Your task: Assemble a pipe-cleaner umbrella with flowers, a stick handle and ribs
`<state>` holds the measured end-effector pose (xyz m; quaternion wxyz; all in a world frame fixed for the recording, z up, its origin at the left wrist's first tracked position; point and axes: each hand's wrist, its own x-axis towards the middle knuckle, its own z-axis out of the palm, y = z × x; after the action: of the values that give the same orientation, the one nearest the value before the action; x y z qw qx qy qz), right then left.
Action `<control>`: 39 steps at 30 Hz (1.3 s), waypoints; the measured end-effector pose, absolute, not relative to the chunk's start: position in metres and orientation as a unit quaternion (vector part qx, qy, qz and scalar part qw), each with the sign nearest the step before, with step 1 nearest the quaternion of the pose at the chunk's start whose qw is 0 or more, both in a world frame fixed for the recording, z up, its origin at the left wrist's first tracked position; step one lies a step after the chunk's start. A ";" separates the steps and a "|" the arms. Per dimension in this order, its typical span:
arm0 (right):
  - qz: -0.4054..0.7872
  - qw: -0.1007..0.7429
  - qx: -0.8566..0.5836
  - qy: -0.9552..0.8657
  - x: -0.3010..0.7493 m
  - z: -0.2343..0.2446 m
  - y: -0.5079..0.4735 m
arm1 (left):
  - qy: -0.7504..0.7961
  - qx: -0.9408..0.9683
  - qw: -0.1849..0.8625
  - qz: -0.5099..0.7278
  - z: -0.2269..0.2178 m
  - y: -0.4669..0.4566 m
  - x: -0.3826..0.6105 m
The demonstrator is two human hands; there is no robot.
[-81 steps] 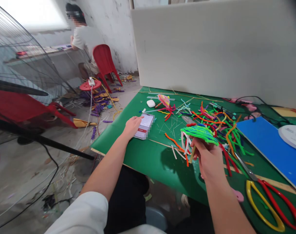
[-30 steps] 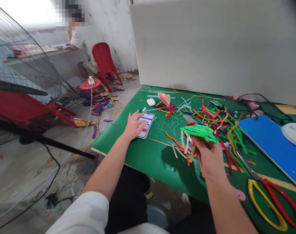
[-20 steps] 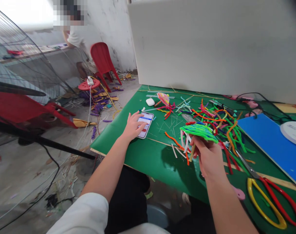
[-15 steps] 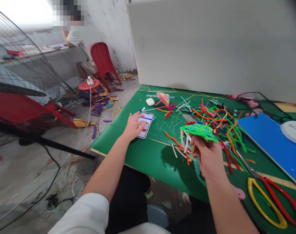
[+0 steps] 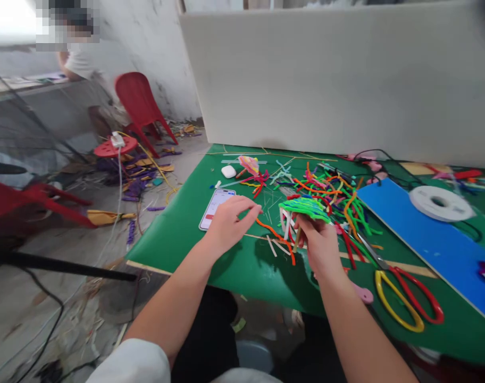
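My right hand (image 5: 322, 244) is closed around the stick of a small umbrella made of pipe cleaners (image 5: 306, 207), its canopy bright green with blue rows. The canopy faces up, above the green table. To its left, my left hand (image 5: 232, 221) hovers with fingers stretched toward the umbrella, apart from it and holding nothing. Partly behind that hand lies a phone (image 5: 214, 205) with a lit screen. Farther back rests a similar pink and yellow piece (image 5: 248, 165), beside a white earphone case (image 5: 228, 171). Loose pipe cleaners (image 5: 338, 186) form a tangled heap behind my right hand.
Large scissors (image 5: 398, 292) with yellow and red handles lie at the right. A white spool (image 5: 442, 203) sits on a blue board (image 5: 418, 229). A pale panel (image 5: 326, 80) stands behind the table. At far left, a person (image 5: 83, 64) sits near a red chair (image 5: 141, 101).
My left hand has lifted off the phone screen and moved right, toward the umbrella. My right hand still holds the umbrella. The view has turned to the right.
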<state>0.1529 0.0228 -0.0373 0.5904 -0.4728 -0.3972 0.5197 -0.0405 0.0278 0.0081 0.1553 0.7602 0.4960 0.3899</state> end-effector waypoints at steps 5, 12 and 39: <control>0.507 0.617 -0.458 -0.391 0.155 -0.033 0.024 | 0.499 0.757 0.167 0.388 0.028 0.019 -0.013; 0.515 0.621 -0.469 -0.359 0.143 -0.043 0.027 | 0.521 0.703 0.160 0.457 -0.008 0.008 0.002; 0.365 0.558 -0.568 -0.483 0.131 -0.058 0.020 | 0.533 0.519 0.395 0.538 -0.030 0.015 0.007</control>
<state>0.1308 0.0200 -0.0578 0.5578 -0.5679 -0.4826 0.3652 0.0070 0.0146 -0.0303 0.3949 0.5194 0.5334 0.5382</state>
